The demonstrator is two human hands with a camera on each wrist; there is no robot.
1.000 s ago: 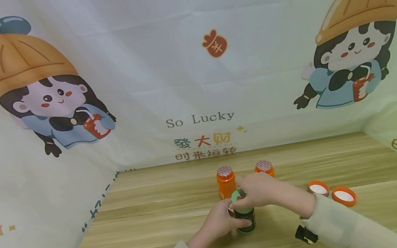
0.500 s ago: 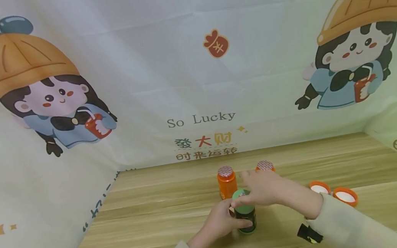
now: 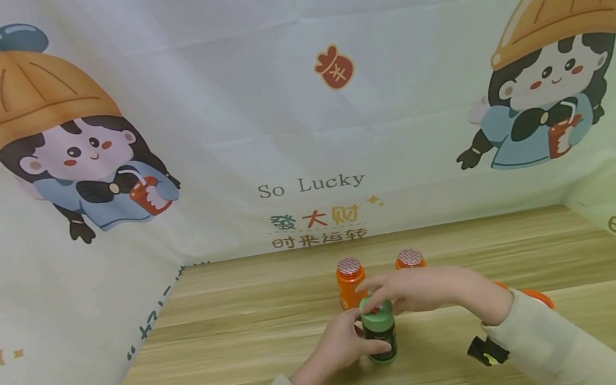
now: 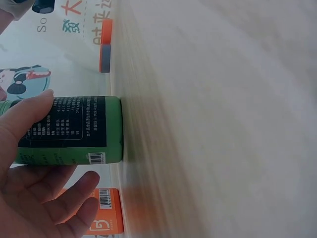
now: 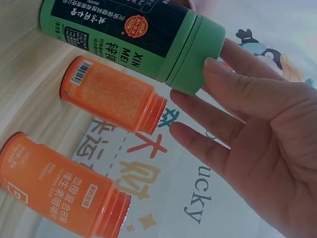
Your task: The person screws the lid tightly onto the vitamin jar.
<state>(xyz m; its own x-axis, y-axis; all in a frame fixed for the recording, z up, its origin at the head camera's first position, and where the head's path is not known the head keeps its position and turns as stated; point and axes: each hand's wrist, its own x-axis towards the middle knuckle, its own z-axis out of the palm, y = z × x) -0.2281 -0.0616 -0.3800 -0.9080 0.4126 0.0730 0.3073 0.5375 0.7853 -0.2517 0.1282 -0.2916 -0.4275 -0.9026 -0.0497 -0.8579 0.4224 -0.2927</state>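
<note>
Tabletop under upright green bottle, cap uppermost

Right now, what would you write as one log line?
left hand: grips green bottle | right hand: holds its green cap | two orange bottles: uncapped

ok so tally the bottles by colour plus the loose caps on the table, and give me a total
green bottle: 1
orange bottles: 2
loose caps, partly hidden behind the right arm in the head view: 2
total: 5
</note>
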